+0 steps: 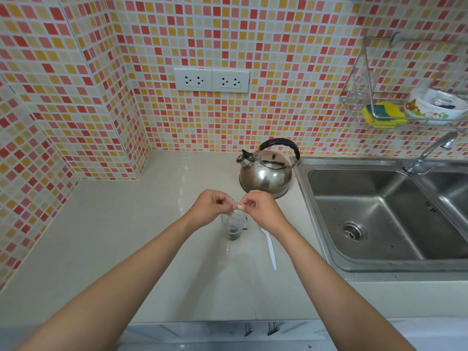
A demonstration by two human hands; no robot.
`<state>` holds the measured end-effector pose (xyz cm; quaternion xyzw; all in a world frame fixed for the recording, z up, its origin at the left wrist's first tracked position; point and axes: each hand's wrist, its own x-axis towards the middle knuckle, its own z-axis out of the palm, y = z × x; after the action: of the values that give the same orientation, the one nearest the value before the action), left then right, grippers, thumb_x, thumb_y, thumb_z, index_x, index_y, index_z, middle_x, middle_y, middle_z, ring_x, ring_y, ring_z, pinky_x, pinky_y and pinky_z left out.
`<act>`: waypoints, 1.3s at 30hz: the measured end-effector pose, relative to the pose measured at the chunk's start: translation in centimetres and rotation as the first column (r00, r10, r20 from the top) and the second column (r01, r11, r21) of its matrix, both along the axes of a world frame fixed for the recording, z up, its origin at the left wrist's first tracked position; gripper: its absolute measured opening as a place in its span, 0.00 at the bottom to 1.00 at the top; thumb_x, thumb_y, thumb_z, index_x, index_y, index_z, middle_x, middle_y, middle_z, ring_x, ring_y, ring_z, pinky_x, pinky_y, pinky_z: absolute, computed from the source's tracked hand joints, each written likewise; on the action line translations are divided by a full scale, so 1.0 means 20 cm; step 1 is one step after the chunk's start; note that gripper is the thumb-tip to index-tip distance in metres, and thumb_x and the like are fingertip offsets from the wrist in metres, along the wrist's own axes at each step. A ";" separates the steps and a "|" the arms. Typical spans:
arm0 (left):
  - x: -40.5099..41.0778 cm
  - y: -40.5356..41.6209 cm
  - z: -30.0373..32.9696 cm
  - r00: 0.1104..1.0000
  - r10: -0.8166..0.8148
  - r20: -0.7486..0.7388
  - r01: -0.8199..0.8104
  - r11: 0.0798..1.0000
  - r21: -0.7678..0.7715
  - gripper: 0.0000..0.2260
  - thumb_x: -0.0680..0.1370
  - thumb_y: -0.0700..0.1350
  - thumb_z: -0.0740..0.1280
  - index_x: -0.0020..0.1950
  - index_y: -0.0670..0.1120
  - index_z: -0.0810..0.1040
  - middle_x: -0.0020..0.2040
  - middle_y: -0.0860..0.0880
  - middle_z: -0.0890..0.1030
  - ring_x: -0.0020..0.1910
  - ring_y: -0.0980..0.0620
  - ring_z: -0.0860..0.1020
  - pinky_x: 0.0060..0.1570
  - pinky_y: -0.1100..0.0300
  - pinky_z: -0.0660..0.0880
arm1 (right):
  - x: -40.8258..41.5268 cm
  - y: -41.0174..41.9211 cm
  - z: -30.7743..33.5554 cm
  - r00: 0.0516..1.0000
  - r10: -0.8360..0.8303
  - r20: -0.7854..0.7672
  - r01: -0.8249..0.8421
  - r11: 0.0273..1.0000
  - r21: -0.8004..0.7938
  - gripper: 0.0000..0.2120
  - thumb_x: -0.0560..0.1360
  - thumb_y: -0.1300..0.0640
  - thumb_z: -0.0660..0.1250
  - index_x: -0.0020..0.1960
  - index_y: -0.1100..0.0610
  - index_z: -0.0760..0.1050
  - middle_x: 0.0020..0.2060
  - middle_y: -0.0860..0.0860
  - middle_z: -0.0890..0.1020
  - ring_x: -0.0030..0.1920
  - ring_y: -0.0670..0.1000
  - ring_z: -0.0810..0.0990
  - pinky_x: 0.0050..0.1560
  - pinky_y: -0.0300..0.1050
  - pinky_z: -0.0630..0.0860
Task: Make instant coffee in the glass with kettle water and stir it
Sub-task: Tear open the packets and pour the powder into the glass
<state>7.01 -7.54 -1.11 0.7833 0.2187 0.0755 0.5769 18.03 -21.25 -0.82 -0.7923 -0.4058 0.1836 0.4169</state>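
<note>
- Clear glass (233,228) on pale countertop (126,224), near front edge, dark coffee powder lying in bottom
- Small clear sachet (236,211) held directly over glass mouth, pinched at top between left hand (211,207) and right hand (260,211), fingers of both curled tight on it
- Step, judged: emptying or tearing coffee sachet into glass; no water visible yet
- White plastic spoon (269,249) flat just right of glass, untouched
- Steel kettle (266,173) behind, black handle up, beside sink (379,211)
- Next, likely: sachet aside, kettle lifted and poured slowly, then stirring
</note>
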 end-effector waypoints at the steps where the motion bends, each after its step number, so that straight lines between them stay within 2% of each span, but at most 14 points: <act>1: -0.01 0.00 0.00 1.000 0.007 0.013 -0.007 1.000 -0.003 0.06 0.72 0.35 0.71 0.40 0.45 0.85 0.36 0.43 0.83 0.35 0.55 0.78 0.41 0.62 0.73 | 0.00 0.00 0.00 1.000 -0.015 -0.014 0.015 1.000 0.014 0.03 0.72 0.64 0.70 0.43 0.64 0.82 0.37 0.52 0.77 0.35 0.44 0.73 0.37 0.35 0.69; 4: -0.02 0.02 0.01 0.999 0.017 0.033 -0.017 1.000 -0.017 0.03 0.72 0.38 0.74 0.41 0.45 0.85 0.40 0.40 0.84 0.36 0.53 0.78 0.39 0.67 0.76 | 0.03 -0.02 0.01 0.996 -0.024 -0.083 0.025 1.000 0.010 0.05 0.72 0.62 0.71 0.44 0.64 0.83 0.32 0.50 0.79 0.29 0.39 0.74 0.32 0.29 0.71; 7: -0.03 0.04 0.00 0.999 0.043 0.022 -0.043 0.999 -0.015 0.01 0.72 0.38 0.74 0.41 0.44 0.85 0.38 0.41 0.83 0.32 0.56 0.79 0.38 0.69 0.76 | 0.04 -0.03 0.01 0.995 -0.022 -0.093 0.020 0.999 -0.028 0.04 0.72 0.62 0.70 0.43 0.62 0.83 0.28 0.47 0.78 0.25 0.36 0.74 0.30 0.28 0.71; 10: -0.02 0.03 -0.01 0.999 0.051 0.016 -0.052 0.998 0.028 0.02 0.72 0.39 0.74 0.43 0.41 0.84 0.37 0.42 0.83 0.34 0.55 0.79 0.40 0.69 0.77 | 0.04 -0.03 -0.01 0.997 -0.050 -0.057 0.047 0.998 -0.045 0.04 0.73 0.61 0.69 0.41 0.59 0.82 0.28 0.45 0.78 0.28 0.40 0.75 0.33 0.34 0.72; 13: -0.02 0.00 -0.01 0.999 0.038 0.016 -0.040 0.997 0.072 0.03 0.73 0.39 0.73 0.44 0.39 0.84 0.36 0.44 0.83 0.35 0.54 0.79 0.44 0.64 0.77 | 0.03 -0.04 -0.02 0.997 -0.064 -0.053 0.062 0.997 -0.045 0.04 0.73 0.61 0.69 0.42 0.59 0.82 0.29 0.46 0.78 0.31 0.46 0.76 0.37 0.41 0.74; 15: -0.02 0.00 0.00 1.000 0.028 -0.005 -0.027 0.995 0.101 0.02 0.74 0.38 0.72 0.42 0.41 0.83 0.34 0.48 0.82 0.34 0.55 0.78 0.44 0.63 0.77 | 0.03 -0.04 -0.02 0.996 -0.060 -0.061 0.057 0.997 -0.048 0.03 0.73 0.61 0.70 0.41 0.58 0.82 0.30 0.48 0.79 0.32 0.47 0.76 0.37 0.41 0.74; 19: 0.00 -0.02 0.00 0.998 0.020 -0.057 -0.004 0.963 0.269 0.08 0.75 0.36 0.69 0.38 0.47 0.80 0.34 0.52 0.80 0.34 0.56 0.76 0.40 0.65 0.74 | 0.01 -0.04 -0.02 0.999 0.002 -0.042 -0.005 0.998 -0.060 0.03 0.72 0.61 0.70 0.42 0.59 0.82 0.36 0.52 0.81 0.32 0.43 0.75 0.36 0.35 0.72; 21: 0.01 -0.03 0.00 0.998 0.009 -0.064 0.011 0.951 0.310 0.07 0.74 0.37 0.70 0.38 0.47 0.80 0.34 0.53 0.80 0.35 0.57 0.76 0.39 0.66 0.73 | 0.01 -0.04 -0.02 1.000 0.015 -0.012 -0.015 0.998 -0.061 0.04 0.72 0.62 0.70 0.43 0.62 0.82 0.38 0.55 0.82 0.35 0.47 0.78 0.39 0.41 0.74; 24: 0.02 -0.03 0.02 0.999 -0.024 -0.043 0.034 0.965 0.260 0.05 0.74 0.39 0.71 0.40 0.47 0.82 0.35 0.53 0.81 0.36 0.58 0.77 0.39 0.69 0.73 | 0.02 -0.05 -0.03 1.000 -0.024 0.010 0.025 0.999 -0.048 0.04 0.72 0.62 0.70 0.42 0.64 0.82 0.38 0.60 0.83 0.38 0.52 0.78 0.43 0.47 0.75; 27: 0.03 -0.04 0.02 0.999 -0.047 -0.020 0.051 0.974 0.223 0.04 0.74 0.39 0.72 0.40 0.46 0.82 0.36 0.51 0.81 0.36 0.56 0.77 0.41 0.66 0.74 | 0.03 -0.06 -0.03 0.999 -0.044 0.007 0.044 0.998 -0.040 0.05 0.72 0.62 0.70 0.41 0.63 0.81 0.35 0.56 0.81 0.37 0.50 0.77 0.42 0.44 0.74; 30: 0.03 -0.05 0.02 0.999 -0.049 -0.018 0.052 0.967 0.248 0.04 0.74 0.38 0.71 0.40 0.45 0.82 0.37 0.48 0.81 0.38 0.54 0.77 0.43 0.62 0.74 | 0.02 -0.07 -0.04 0.999 -0.043 0.014 0.043 0.998 -0.046 0.04 0.72 0.62 0.69 0.41 0.61 0.82 0.34 0.54 0.81 0.36 0.49 0.77 0.41 0.43 0.73; 32: 0.03 -0.05 0.02 0.999 -0.041 -0.011 0.043 0.959 0.281 0.06 0.74 0.37 0.71 0.39 0.45 0.81 0.35 0.51 0.79 0.36 0.56 0.76 0.40 0.67 0.73 | 0.01 -0.07 -0.03 1.000 -0.019 0.022 0.020 0.999 -0.038 0.04 0.72 0.62 0.69 0.41 0.61 0.82 0.34 0.53 0.81 0.35 0.48 0.77 0.40 0.41 0.73; 35: 0.04 -0.06 0.03 0.999 -0.034 -0.018 0.038 0.950 0.311 0.08 0.73 0.35 0.70 0.37 0.46 0.80 0.33 0.54 0.77 0.33 0.59 0.74 0.36 0.75 0.69 | 0.00 -0.06 -0.02 0.999 0.019 0.028 -0.018 0.999 -0.031 0.04 0.72 0.62 0.69 0.43 0.60 0.83 0.36 0.52 0.80 0.34 0.43 0.75 0.38 0.34 0.71; 39: 0.04 -0.08 0.01 0.999 -0.030 -0.015 0.033 0.956 0.292 0.08 0.74 0.35 0.70 0.37 0.46 0.81 0.33 0.54 0.78 0.34 0.60 0.75 0.34 0.78 0.69 | -0.01 -0.05 -0.01 0.998 0.010 0.062 -0.006 0.998 -0.061 0.04 0.72 0.63 0.68 0.42 0.61 0.81 0.36 0.51 0.78 0.36 0.48 0.75 0.40 0.42 0.72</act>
<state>7.71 -9.21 -0.85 0.8636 0.1956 0.0938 0.4550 17.91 -22.31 -1.12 -0.8084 -0.4161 0.1727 0.3789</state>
